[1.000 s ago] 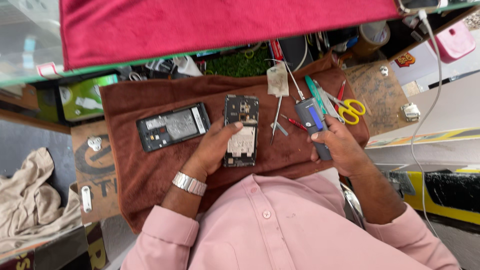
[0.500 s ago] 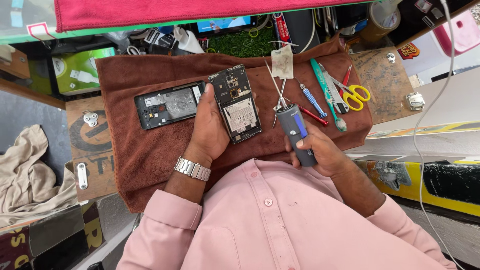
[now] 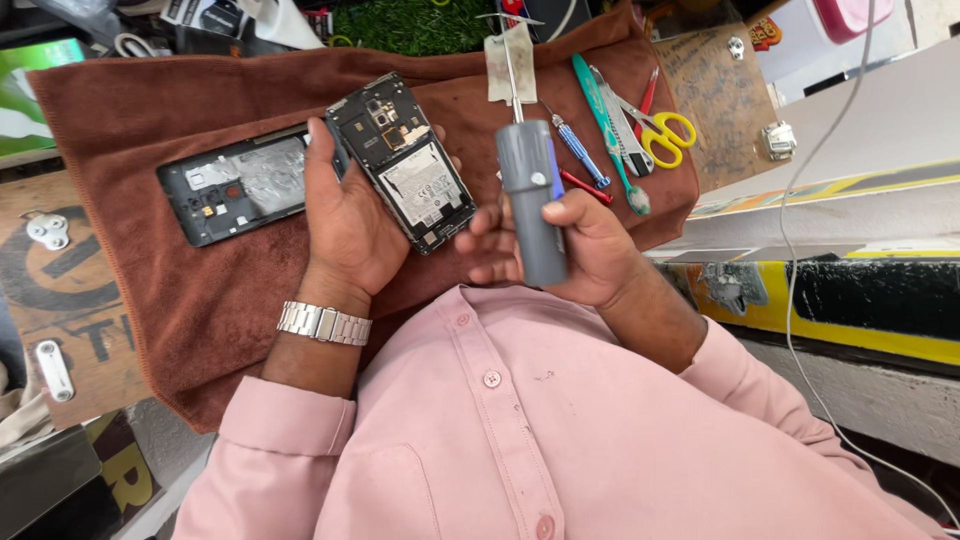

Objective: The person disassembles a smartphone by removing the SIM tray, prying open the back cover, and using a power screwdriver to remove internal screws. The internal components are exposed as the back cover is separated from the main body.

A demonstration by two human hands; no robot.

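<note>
Head view: left hand (image 3: 345, 215) grips opened phone (image 3: 408, 165) — circuitry bared; right hand (image 3: 585, 245) clasps grey screwdriver (image 3: 532, 195), probably electric.

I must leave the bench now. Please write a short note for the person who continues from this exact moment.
Left hand: holds the opened phone, circuit side up, above the brown towel.
Right hand: grips the grey electric screwdriver, tip pointing away from the body, not touching the phone.
Done: the back cover is off and lies on the towel, beside the left hand.
Left: the phone's inner parts look in place; no loose screws are visible.
Nearby on the towel: small screwdrivers and yellow scissors.
</note>
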